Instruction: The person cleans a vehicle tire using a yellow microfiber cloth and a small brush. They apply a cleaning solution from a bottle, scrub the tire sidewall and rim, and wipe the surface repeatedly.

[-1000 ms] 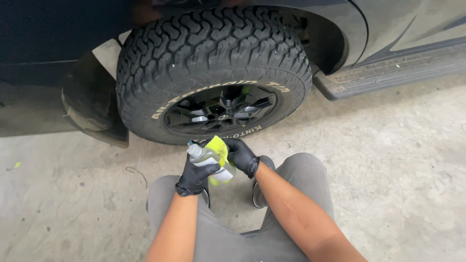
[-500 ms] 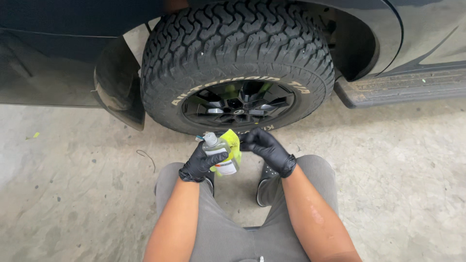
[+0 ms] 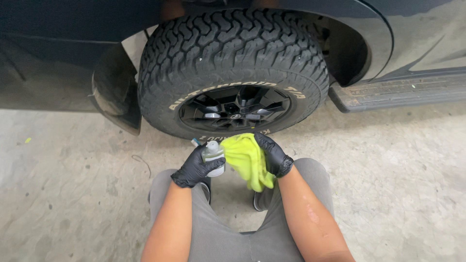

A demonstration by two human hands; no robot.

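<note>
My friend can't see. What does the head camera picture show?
A crouching person in black gloves holds a small bottle in the left hand and a yellow-green cloth in the right hand. In front is a dark vehicle's big knobbly tyre on a concrete floor.

We crouch with knees bent and spread, both bare forearms reaching forward from near to far. Our left hand (image 3: 196, 167), black-gloved, is curled tight in a grip with the thumb wrapped over. Our right hand (image 3: 273, 154), also gloved, is cupped just beside it, fingers bent inward.
</note>
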